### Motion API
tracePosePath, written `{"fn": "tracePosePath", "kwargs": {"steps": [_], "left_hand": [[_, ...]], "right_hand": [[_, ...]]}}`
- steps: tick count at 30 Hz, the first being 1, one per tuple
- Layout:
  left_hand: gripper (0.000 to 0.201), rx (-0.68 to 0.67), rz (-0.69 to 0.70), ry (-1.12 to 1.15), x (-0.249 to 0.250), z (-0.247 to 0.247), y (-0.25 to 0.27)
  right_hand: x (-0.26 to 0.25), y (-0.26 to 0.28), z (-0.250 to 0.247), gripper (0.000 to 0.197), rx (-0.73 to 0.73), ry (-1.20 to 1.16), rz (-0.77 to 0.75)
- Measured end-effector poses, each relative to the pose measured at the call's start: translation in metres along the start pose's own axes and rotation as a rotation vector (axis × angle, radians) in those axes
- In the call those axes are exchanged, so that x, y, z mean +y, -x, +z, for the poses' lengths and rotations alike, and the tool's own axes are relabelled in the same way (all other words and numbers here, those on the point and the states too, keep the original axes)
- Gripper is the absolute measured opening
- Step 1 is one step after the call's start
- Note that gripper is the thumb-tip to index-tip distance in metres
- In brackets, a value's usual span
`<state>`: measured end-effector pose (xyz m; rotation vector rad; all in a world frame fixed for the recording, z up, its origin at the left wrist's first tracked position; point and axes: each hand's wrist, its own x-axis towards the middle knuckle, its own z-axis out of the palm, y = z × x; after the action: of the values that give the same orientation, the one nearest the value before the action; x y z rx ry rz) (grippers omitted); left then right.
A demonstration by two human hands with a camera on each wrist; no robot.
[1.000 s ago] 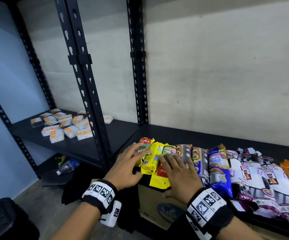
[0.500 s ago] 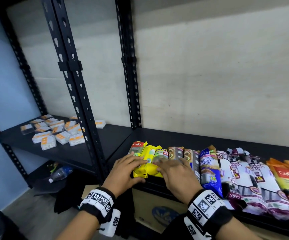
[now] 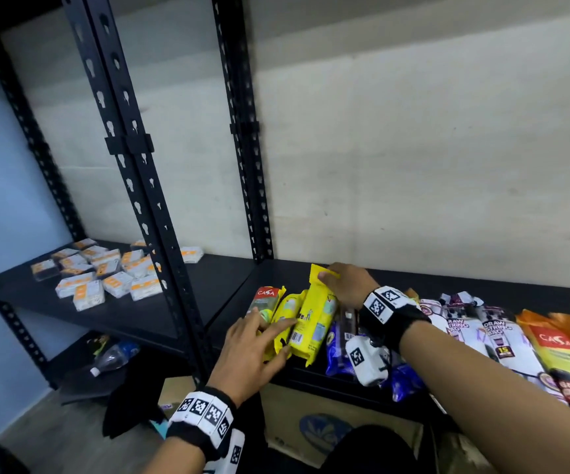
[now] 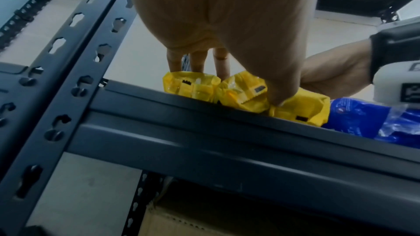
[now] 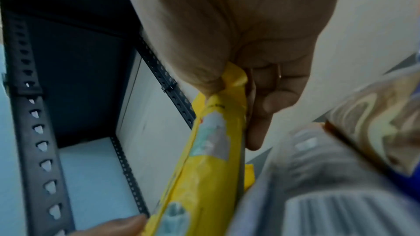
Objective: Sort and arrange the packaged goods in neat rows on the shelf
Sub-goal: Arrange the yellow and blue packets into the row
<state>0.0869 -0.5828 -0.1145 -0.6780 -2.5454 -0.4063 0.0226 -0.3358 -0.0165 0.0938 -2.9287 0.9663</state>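
Note:
A row of long packets lies across the black shelf [image 3: 235,295]. My right hand [image 3: 345,283] pinches the far end of a yellow packet [image 3: 316,319] between thumb and fingers; the right wrist view shows the same yellow packet [image 5: 204,159] in that pinch. My left hand [image 3: 259,340] lies with straight fingers on the neighbouring yellow packet [image 3: 285,313] and the red-topped packet [image 3: 264,299]. In the left wrist view its fingers [image 4: 197,60] rest on the yellow packets' near ends [image 4: 240,92], thumb touching the rightmost. Blue [image 3: 336,350], white drawstring-bag [image 3: 502,336] and orange [image 3: 563,354] packets continue to the right.
Several small white and orange boxes [image 3: 105,275] lie on the left shelf bay, beyond the black upright posts [image 3: 140,186]. A cardboard box [image 3: 310,425] stands under the shelf. A plastic bottle [image 3: 112,357] lies on the lower left shelf.
My right hand moved from the packets' near ends to the far end of a yellow packet and took hold of it. My left hand stayed on the left packets.

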Motion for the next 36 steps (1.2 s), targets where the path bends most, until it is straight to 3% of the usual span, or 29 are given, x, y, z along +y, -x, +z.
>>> {"fn": "tracePosePath", "kwargs": {"steps": [4,7,10,13,16,21,24,26,28,30,32,36], "left_hand": [[0.035,-0.014,-0.038,0.068,-0.002,0.001,0.001],[0.031,0.014,-0.083,0.155,0.001,-0.001,0.001],[0.035,0.023,-0.219,0.25,0.005,-0.003,0.002],[0.038,0.003,-0.184,0.192,0.003,0.002,0.004],[0.033,0.058,-0.189,0.196,-0.002,0.002,-0.002],[0.027,0.06,-0.11,0.146,-0.004,-0.006,-0.005],[0.041,-0.029,0.001,0.135,-0.003,-0.011,-0.002],[0.059,-0.124,0.072,0.055,-0.005,-0.013,-0.002],[0.07,-0.168,0.102,-0.015,-0.009,-0.01,-0.001],[0.065,-0.151,0.098,-0.019,-0.014,-0.006,-0.001],[0.052,-0.105,0.068,0.043,-0.02,-0.006,-0.004],[0.031,0.041,0.071,0.06,-0.017,-0.003,-0.01]], "right_hand": [[0.002,-0.001,0.005,0.043,-0.084,0.029,0.001],[0.006,-0.002,0.008,0.043,-0.05,-0.006,-0.022],[0.007,-0.003,-0.001,0.032,-0.004,-0.095,-0.03],[0.002,-0.002,-0.016,0.029,-0.011,-0.297,0.012],[-0.007,0.008,-0.026,0.039,-0.124,-0.569,0.104],[-0.033,0.014,-0.047,0.017,-0.239,-0.862,0.33],[-0.042,0.019,-0.052,0.017,-0.392,-0.951,0.273],[-0.04,0.02,-0.049,0.013,-0.399,-0.815,0.125],[-0.033,0.015,-0.045,0.011,-0.277,-0.379,-0.029],[-0.028,0.008,-0.039,0.015,-0.11,0.03,-0.097],[-0.024,0.002,-0.031,0.024,0.009,0.192,-0.11],[-0.021,-0.011,-0.013,0.035,-0.032,0.344,-0.014]]}}
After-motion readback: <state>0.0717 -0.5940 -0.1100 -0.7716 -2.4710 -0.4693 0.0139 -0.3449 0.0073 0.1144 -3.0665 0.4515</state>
